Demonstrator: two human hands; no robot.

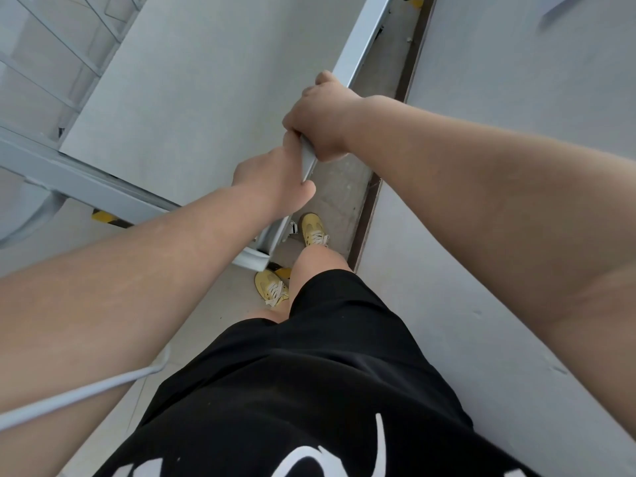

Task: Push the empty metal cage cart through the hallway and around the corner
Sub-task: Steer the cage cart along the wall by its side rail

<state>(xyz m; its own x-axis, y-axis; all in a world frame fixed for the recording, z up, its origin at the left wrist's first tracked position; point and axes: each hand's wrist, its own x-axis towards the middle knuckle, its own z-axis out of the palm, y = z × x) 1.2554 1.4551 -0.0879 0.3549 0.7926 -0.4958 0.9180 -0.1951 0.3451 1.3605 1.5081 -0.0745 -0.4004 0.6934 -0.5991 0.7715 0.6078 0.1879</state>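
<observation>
The grey metal cage cart [192, 108] fills the upper left of the head view, seen from above, with a flat empty floor panel and wire mesh sides at the far left. Its top frame rail [364, 36] runs from the upper middle down to my hands. My right hand [320, 122] is wrapped around this rail, fingers closed over it. Just below it, my left hand [275, 180] grips the same rail with the thumb on the near side. Both arms are stretched forward.
A pale wall [516, 166] with a dark baseboard runs close along the right side of the cart. The floor gap [337, 197] between cart and wall is narrow. My yellow shoes [311, 230] stand right behind the cart's corner. Black-and-yellow tape [106, 218] marks the floor.
</observation>
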